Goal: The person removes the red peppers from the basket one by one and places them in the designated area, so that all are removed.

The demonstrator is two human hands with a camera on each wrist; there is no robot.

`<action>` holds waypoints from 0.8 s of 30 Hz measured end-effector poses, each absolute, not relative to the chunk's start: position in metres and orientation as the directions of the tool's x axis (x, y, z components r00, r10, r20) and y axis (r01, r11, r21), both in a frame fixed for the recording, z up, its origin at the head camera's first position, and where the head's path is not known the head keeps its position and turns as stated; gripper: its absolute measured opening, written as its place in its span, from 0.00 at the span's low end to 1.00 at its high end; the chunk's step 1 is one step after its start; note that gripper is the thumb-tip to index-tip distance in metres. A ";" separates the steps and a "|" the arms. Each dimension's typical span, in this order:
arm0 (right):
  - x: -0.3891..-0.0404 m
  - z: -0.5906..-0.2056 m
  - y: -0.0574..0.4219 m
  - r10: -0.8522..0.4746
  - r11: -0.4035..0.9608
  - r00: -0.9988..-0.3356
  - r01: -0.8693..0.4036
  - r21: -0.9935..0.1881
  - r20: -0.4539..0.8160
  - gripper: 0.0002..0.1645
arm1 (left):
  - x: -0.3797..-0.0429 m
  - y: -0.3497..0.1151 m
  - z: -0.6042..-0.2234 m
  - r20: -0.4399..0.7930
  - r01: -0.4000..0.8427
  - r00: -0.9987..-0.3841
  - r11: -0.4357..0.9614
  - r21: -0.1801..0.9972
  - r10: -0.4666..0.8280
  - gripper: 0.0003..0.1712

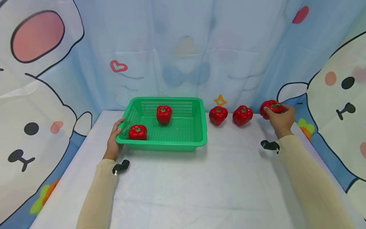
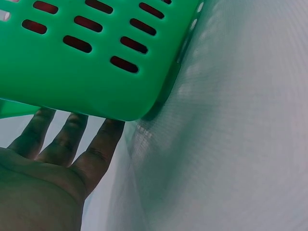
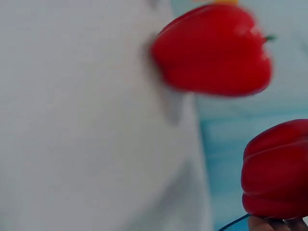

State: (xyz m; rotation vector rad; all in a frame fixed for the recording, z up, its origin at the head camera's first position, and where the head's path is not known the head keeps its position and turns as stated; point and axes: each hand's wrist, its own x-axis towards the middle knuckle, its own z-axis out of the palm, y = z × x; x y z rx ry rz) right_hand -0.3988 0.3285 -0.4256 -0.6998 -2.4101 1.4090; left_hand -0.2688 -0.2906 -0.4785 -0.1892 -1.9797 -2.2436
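My right hand (image 1: 281, 119) pinches a red bell pepper (image 1: 267, 106) at the back right, raised over the table. The same held bell pepper (image 3: 276, 171) shows at the right wrist view's lower right, fingertips (image 3: 262, 224) under it. With my left hand (image 1: 113, 143) I grip the left side of a green plastic basket (image 1: 166, 143). The left wrist view has three fingers (image 2: 98, 151) reaching behind the basket edge. Inside the basket stand two more red bell peppers, one at the back (image 1: 164, 115) and one at the front left (image 1: 138, 132).
Right of the basket, two red bell peppers, a nearer one (image 1: 218, 115) and a farther one (image 1: 242, 115), stand along the back edge of the white-covered table (image 1: 200, 187). A blue cartoon curtain (image 1: 183, 47) hangs close behind and on both sides.
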 end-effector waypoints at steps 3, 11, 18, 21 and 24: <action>-0.400 -0.442 0.335 0.540 0.388 -0.838 0.331 -0.860 -0.079 0.54 | -0.269 -0.291 -0.478 0.190 0.191 -0.981 -0.120 0.974 -0.024 0.28; -0.404 -0.463 0.335 0.544 0.388 -0.832 0.365 -0.846 -0.109 0.54 | -0.270 -0.292 -0.478 0.185 0.186 -0.983 -0.122 0.975 -0.019 0.29; -0.404 -0.460 0.332 0.491 0.432 -0.862 0.366 -0.825 -0.125 0.55 | -0.270 -0.293 -0.479 0.179 0.181 -0.983 -0.123 0.976 -0.025 0.29; -0.403 -0.459 0.333 0.469 0.451 -0.873 0.368 -0.813 -0.135 0.56 | -0.269 -0.293 -0.479 0.180 0.183 -0.983 -0.116 0.976 -0.031 0.29; -0.403 -0.456 0.332 0.454 0.482 -0.881 0.370 -0.794 -0.135 0.56 | -0.268 -0.293 -0.479 0.181 0.185 -0.983 -0.113 0.976 -0.040 0.29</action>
